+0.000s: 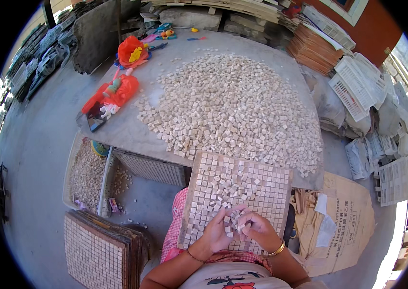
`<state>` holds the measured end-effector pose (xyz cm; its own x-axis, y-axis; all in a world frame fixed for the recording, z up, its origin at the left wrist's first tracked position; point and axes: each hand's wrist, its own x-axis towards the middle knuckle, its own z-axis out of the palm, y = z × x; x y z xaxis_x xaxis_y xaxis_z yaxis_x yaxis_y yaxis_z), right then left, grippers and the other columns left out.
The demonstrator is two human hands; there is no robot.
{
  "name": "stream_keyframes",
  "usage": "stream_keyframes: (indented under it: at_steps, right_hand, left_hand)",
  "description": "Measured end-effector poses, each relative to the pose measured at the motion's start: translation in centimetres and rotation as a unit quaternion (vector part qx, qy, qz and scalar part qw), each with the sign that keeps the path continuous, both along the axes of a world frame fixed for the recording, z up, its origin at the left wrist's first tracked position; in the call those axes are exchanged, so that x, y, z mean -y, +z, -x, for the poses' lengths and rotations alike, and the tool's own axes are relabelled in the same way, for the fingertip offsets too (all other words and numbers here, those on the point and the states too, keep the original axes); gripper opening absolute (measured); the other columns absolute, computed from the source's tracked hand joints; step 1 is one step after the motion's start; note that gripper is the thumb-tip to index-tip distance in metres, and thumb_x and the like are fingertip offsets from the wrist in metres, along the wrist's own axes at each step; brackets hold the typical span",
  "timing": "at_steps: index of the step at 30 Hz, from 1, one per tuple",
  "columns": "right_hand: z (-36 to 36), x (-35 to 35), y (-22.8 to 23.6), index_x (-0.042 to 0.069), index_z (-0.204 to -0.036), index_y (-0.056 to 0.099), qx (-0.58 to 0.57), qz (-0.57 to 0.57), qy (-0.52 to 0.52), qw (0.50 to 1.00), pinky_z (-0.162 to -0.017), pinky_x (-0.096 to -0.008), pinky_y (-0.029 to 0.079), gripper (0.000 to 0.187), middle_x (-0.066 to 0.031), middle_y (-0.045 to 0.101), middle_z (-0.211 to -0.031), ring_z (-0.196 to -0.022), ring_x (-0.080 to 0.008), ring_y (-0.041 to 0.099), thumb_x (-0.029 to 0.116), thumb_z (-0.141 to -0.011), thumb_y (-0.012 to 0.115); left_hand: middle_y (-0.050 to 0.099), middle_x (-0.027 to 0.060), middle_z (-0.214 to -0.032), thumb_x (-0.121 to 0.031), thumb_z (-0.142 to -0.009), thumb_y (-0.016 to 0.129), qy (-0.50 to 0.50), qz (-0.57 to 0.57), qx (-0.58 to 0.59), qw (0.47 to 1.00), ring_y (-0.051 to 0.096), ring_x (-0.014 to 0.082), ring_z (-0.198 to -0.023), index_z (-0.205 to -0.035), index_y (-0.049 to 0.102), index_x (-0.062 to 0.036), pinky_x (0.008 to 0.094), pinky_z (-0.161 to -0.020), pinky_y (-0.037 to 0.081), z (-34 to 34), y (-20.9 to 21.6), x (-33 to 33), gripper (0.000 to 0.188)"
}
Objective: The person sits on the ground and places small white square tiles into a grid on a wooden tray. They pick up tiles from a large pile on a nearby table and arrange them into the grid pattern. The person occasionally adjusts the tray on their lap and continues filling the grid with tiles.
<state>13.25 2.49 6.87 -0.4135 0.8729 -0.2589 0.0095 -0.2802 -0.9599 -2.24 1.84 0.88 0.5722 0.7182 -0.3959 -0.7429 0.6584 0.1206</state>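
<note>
Pale shirt [228, 275] faces the near edge of the gridded board [249, 166]; hands [217, 232], close together, cup cubes [228, 229] between its side edges.

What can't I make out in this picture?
In the head view:
How many tiles sit between the left hand and right hand: the hands cover some.
Part of the gridded board: both hands hide it.
The tile heap's lower layers: tiles on top cover them.
The red flower print: cut off by the lower edge.
</note>
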Motion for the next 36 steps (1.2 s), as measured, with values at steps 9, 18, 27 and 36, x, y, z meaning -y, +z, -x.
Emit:
stream_keyframes:
  at_steps: [9,18,27,36]
  right_hand:
    - [1.3,0.8,-1.9,0.005,-0.096,0.063,0.293,-0.324,0.071,0.897,-0.059,-0.0305,0.045,0.023,-0.0039,0.054,-0.078,-0.071,-0.0138,0.056,0.021,-0.082,0.069]
    - [-2.2,-0.3,0.5,0.001,-0.098,0.062,-0.204,0.122,-0.016,0.971,-0.063,-0.0239,0.044,0.024,-0.0049,0.06,-0.087,-0.072,-0.013,0.054,0.022,-0.087,0.065]
    - [-0.3,0.3,0.5,0.016,-0.1,0.067,0.418,-0.473,0.183,0.754,-0.047,-0.0266,0.045,0.024,0.0001,0.057,-0.078,-0.061,-0.0156,0.058,0.023,-0.077,0.071]
    - [-3.4,-1.2,-1.2,0.007,-0.103,0.061,-0.081,-0.027,0.09,0.992,-0.048,-0.0245,0.039,0.019,-0.0047,0.055,-0.09,-0.062,-0.0133,0.052,0.019,-0.088,0.063]
  left_hand:
    - [0.05,0.0124,-0.126,-0.046,-0.1,0.027,0.052,-0.022,-0.088,0.994,0.052,0.0259,-0.113,-0.135,0.04,-0.0038,0.0396,-0.094,0.045,-0.5,1.4,0.1,0.057]
    - [0.05,0.0088,-0.13,-0.045,-0.099,0.031,0.061,-0.008,0.043,0.997,0.05,0.0235,-0.117,-0.137,0.038,-0.004,0.0372,-0.096,0.043,-0.2,-0.6,0.5,0.057]
    - [0.045,0.01,-0.137,-0.046,-0.099,0.032,0.005,-0.001,-0.019,1.0,0.045,0.0235,-0.124,-0.14,0.035,-0.0039,0.0385,-0.101,0.038,0.2,1.6,0.5,0.059]
    - [0.047,0.0109,-0.134,-0.046,-0.098,0.034,0.028,-0.01,0.065,0.997,0.047,0.0235,-0.122,-0.139,0.036,-0.0053,0.0404,-0.1,0.04,0.0,0.3,0.5,0.058]
